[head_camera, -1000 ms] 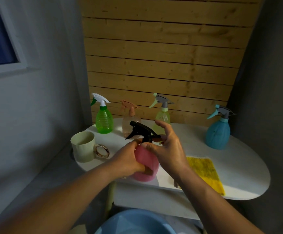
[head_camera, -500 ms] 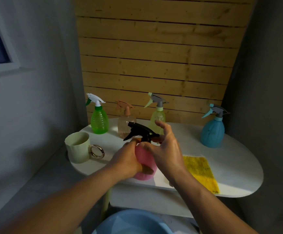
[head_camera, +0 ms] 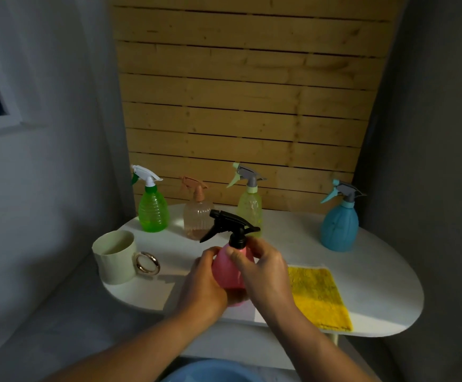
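Observation:
A pink spray bottle (head_camera: 228, 271) with a black trigger head (head_camera: 228, 226) stands upright near the front of the white oval table (head_camera: 376, 271). My left hand (head_camera: 203, 282) grips the bottle's body from the left. My right hand (head_camera: 264, 271) curls round the bottle's shoulder and neck, its fingers at the black collar under the trigger head. The lower part of the bottle is hidden behind both hands.
A cream mug (head_camera: 115, 259) with a metal ring handle stands at the table's left. Along the back stand a green spray bottle (head_camera: 152, 209), a clear peach one (head_camera: 198, 215), a yellow-green one (head_camera: 250, 205) and a blue one (head_camera: 340, 224). A yellow cloth (head_camera: 318, 296) lies at right. A blue basin rim (head_camera: 213, 373) shows below.
My right hand has closed from spread fingers over the trigger head down onto the bottle's neck. The trigger head now shows fully above my hands. The camera has shifted slightly.

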Demonstrator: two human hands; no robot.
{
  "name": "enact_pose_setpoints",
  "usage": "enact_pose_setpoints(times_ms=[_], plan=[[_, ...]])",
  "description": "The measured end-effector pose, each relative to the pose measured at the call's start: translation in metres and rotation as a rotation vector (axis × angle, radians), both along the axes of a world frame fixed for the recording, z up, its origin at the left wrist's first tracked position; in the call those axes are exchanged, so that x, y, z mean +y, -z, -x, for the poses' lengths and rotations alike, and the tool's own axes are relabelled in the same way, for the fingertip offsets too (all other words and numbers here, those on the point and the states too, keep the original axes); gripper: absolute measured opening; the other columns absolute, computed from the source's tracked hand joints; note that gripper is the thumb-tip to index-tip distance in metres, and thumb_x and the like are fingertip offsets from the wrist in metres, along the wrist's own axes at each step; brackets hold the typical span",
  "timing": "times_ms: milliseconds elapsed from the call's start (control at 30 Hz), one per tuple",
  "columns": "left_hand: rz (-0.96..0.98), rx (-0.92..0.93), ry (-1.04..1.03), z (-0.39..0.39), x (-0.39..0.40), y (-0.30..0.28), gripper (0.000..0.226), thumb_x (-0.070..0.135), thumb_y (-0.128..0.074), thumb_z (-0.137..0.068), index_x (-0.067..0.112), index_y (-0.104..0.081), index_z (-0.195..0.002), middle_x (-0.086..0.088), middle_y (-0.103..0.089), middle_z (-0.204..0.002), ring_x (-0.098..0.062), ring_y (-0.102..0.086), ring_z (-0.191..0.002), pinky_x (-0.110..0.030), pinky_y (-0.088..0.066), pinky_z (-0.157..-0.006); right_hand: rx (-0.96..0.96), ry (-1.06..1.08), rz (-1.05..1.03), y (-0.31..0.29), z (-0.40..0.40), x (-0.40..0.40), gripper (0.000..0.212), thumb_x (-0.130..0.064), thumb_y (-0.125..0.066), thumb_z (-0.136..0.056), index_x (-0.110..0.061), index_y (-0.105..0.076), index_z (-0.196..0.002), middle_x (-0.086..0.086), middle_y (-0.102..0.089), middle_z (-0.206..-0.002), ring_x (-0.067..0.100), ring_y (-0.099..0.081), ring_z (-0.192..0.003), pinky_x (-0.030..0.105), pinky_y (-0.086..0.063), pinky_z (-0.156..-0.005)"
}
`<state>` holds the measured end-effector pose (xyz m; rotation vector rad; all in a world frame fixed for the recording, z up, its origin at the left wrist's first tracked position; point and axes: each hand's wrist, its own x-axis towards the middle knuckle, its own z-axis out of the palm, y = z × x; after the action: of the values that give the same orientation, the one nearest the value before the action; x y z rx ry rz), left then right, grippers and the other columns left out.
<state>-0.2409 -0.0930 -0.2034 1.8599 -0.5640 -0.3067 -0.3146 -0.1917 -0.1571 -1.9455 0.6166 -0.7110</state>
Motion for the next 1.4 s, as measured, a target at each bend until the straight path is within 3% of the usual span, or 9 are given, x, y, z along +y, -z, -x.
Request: enact_pose_setpoints(times_ms=[167, 267, 333, 467, 600, 700, 800, 1033, 1400], plan=[[0.376, 0.403, 0.000, -0.008, -0.051, -0.025, 0.039, 0.029, -0.077, -0.091, 0.032, -0.059, -0.127, -0.008, -0.063, -0.130, -0.029, -0.066, -0.110, -0.037, -0.063, -0.075, 0.047, -0.038, -0.070, -0.030, 0.003, -0.035, 0.063, -0.058, -0.070, -0.085, -0.039, -0.050, -0.141, -0.008, -0.052, -0.134, 0.019, -0.059, -0.110, 0.044, -0.061, -0.088], [0.653, 0.859, -0.014, -0.008, -0.093, -0.042, 0.035, 0.037, -0.060, -0.098, 0.021, -0.061, -0.130, -0.024, -0.064, -0.131, -0.048, -0.066, -0.109, -0.059, -0.058, -0.071, 0.041, -0.021, -0.272, -0.045, 0.014, -0.068, 0.073, -0.039, -0.076, -0.088, -0.026, -0.040, -0.150, 0.001, -0.053, -0.133, 0.015, -0.060, -0.099, 0.030, -0.059, -0.079], [0.722, 0.914, -0.014, -0.011, -0.119, -0.043, 0.039, 0.035, -0.064, -0.095, 0.018, -0.060, -0.129, -0.027, -0.063, -0.128, -0.050, -0.066, -0.104, -0.061, -0.058, -0.066, 0.036, 0.019, -0.355, -0.041, 0.017, -0.093, 0.066, -0.033, -0.077, -0.087, -0.022, -0.047, -0.145, 0.004, -0.060, -0.123, 0.006, -0.058, -0.085, 0.020, -0.048, -0.066], [0.455, 0.646, 0.025, -0.016, -0.169, -0.042, 0.095, 0.044, -0.092, -0.033, 0.026, -0.063, -0.121, -0.017, -0.066, -0.124, -0.040, -0.067, -0.108, -0.058, -0.062, -0.078, -0.024, 0.087, -0.458, -0.028, 0.008, -0.128, 0.057, -0.033, -0.073, -0.091, -0.020, -0.053, -0.143, 0.006, -0.064, -0.126, 0.014, -0.063, -0.098, 0.021, -0.046, -0.071], [0.136, 0.050, 0.018, -0.034, -0.200, -0.012, 0.085, 0.031, -0.101, -0.050, 0.036, -0.054, -0.122, 0.004, -0.060, -0.116, -0.019, -0.066, -0.102, -0.015, -0.058, -0.065, -0.073, 0.101, -0.500, -0.014, -0.007, -0.149, 0.055, -0.030, -0.065, -0.097, -0.022, -0.048, -0.149, 0.005, -0.060, -0.138, 0.018, -0.059, -0.113, 0.024, -0.044, -0.080], [0.113, 0.024, -0.020, -0.047, -0.217, -0.005, 0.091, 0.052, -0.093, -0.037, 0.042, -0.056, -0.120, 0.004, -0.066, -0.113, -0.021, -0.071, -0.099, -0.036, -0.064, -0.075, -0.090, 0.110, -0.520, -0.005, -0.016, -0.161, 0.044, -0.026, -0.059, -0.101, -0.022, -0.051, -0.144, 0.003, -0.064, -0.126, 0.012, -0.062, -0.100, 0.018, -0.045, -0.071], [0.059, -0.024, -0.017, -0.051, -0.228, 0.000, 0.093, 0.053, -0.090, -0.039, 0.041, -0.056, -0.125, 0.005, -0.066, -0.113, -0.019, -0.070, -0.096, -0.040, -0.064, -0.081, -0.119, 0.150, -0.502, 0.006, -0.023, -0.173, 0.036, -0.024, -0.057, -0.102, -0.021, -0.055, -0.138, -0.003, -0.066, -0.108, 0.005, -0.061, -0.091, 0.020, -0.048, -0.073], [0.055, -0.023, -0.019, -0.050, -0.242, 0.017, 0.087, 0.053, -0.088, -0.047, 0.040, -0.057, -0.127, 0.003, -0.065, -0.116, -0.019, -0.070, -0.096, -0.041, -0.063, -0.083, -0.072, 0.194, -0.468, 0.023, -0.029, -0.183, 0.052, -0.034, -0.053, -0.104, -0.022, -0.041, -0.154, 0.005, -0.056, -0.144, 0.024, -0.057, -0.127, 0.046, -0.047, -0.110], [0.052, -0.098, 0.024, -0.054, -0.239, 0.016, 0.096, 0.050, -0.091, -0.055, 0.036, -0.050, -0.140, 0.000, -0.061, -0.126, -0.020, -0.067, -0.105, -0.043, -0.063, -0.086, -0.097, 0.183, -0.459, 0.029, -0.032, -0.187, 0.053, -0.031, -0.054, -0.104, -0.022, -0.041, -0.155, 0.005, -0.053, -0.148, 0.021, -0.055, -0.130, 0.042, -0.045, -0.112]])
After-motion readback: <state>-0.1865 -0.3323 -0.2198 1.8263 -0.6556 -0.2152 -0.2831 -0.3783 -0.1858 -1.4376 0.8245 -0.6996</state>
